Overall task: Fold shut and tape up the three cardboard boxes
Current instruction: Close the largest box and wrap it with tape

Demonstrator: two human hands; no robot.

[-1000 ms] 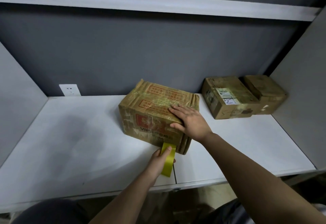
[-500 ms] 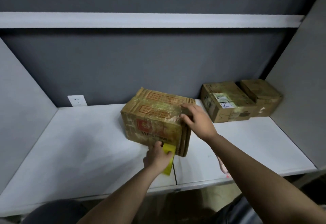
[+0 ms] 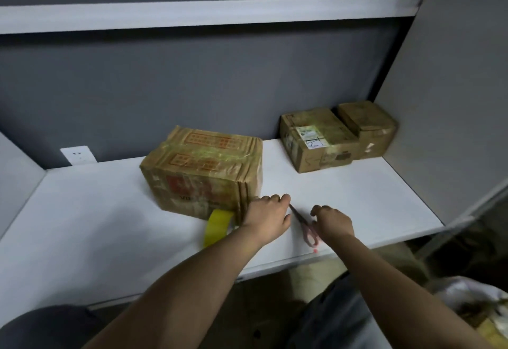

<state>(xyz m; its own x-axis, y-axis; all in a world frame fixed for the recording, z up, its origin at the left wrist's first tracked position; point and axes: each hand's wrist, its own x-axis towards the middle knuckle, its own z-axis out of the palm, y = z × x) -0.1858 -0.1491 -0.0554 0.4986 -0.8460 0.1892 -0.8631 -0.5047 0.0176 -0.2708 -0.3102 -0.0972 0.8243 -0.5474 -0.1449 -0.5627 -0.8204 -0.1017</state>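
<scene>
1. Box (image 3: 202, 175): largest of three, taped, mid-shelf (image 3: 82, 225); two smaller boxes (image 3: 316, 139) (image 3: 367, 126) far right.
2. Left hand (image 3: 265, 218): fingers curled at box's near right corner, beside tape roll (image 3: 218, 226); grasp unclear.
3. Right hand (image 3: 331, 223): fingers grasping scissors (image 3: 303, 226).

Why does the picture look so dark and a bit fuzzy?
Head view: dim light; the big box has smeared print and shiny tape glare on top; the scissors look blurry; the left arm casts a soft shadow on the shelf; the wide lens bends straight edges.
</scene>
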